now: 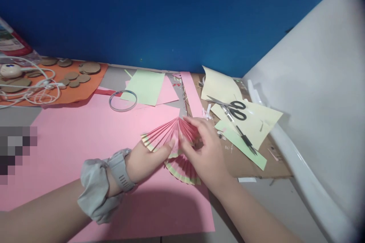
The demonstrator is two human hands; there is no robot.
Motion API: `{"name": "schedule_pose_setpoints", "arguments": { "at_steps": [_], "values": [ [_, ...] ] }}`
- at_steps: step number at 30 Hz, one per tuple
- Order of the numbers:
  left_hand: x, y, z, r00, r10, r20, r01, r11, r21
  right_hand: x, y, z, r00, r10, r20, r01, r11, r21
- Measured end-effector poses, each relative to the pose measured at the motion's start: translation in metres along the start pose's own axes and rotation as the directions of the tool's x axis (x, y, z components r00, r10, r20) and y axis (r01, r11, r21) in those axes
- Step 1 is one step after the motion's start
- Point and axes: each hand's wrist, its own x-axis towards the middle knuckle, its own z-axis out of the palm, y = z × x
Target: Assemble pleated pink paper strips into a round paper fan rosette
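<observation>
Pleated pink fan (159,135) is held over the pink sheet (114,133), pinched btwn thumb & fingers of the left hand (149,158) & right hand (207,148); some fingers are hidden tho. Prob v. light, springy, easily creased/torn, so best gripped nr the gathered tip. 2nd fan (183,171) is seen just below; can't be told if attached.

Paper fan (159,135) — pink, with green-and-yellow rim bands — and plain pink sheet (85,131)
</observation>
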Motion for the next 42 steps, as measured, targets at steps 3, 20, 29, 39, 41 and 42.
{"name": "schedule_pose_setpoints", "arguments": {
  "at_steps": [3,20,29,39,41,42],
  "values": [
    [0.0,0.001,0.0,1.0,0.004,0.01,-0.005,0.999,0.033,0.0,-0.001,0.0,1.0,-0.01,-0.015,0.01,1.0,-0.002],
    [-0.003,0.005,0.001,0.993,-0.101,0.064,0.104,0.994,-0.04,0.0,0.001,-0.004,0.995,-0.038,-0.087,0.05,0.989,0.139],
    [-0.004,0.004,-0.001,0.999,-0.045,0.019,0.047,0.996,-0.071,-0.003,-0.003,-0.006,0.974,-0.213,-0.08,0.204,0.973,-0.109],
    [-0.002,0.007,0.0,0.997,-0.07,-0.011,0.069,0.993,-0.096,-0.004,0.0,-0.007,0.944,-0.328,-0.033,0.317,0.932,-0.172],
    [-0.003,0.005,-0.002,0.992,-0.13,0.002,0.129,0.986,-0.103,-0.003,0.002,-0.009,0.921,-0.388,-0.018,0.374,0.9,-0.225],
    [-0.004,0.004,-0.002,0.987,-0.162,0.016,0.163,0.979,-0.125,-0.003,0.004,-0.01,0.909,-0.415,-0.015,0.399,0.883,-0.247]
  ]
}}
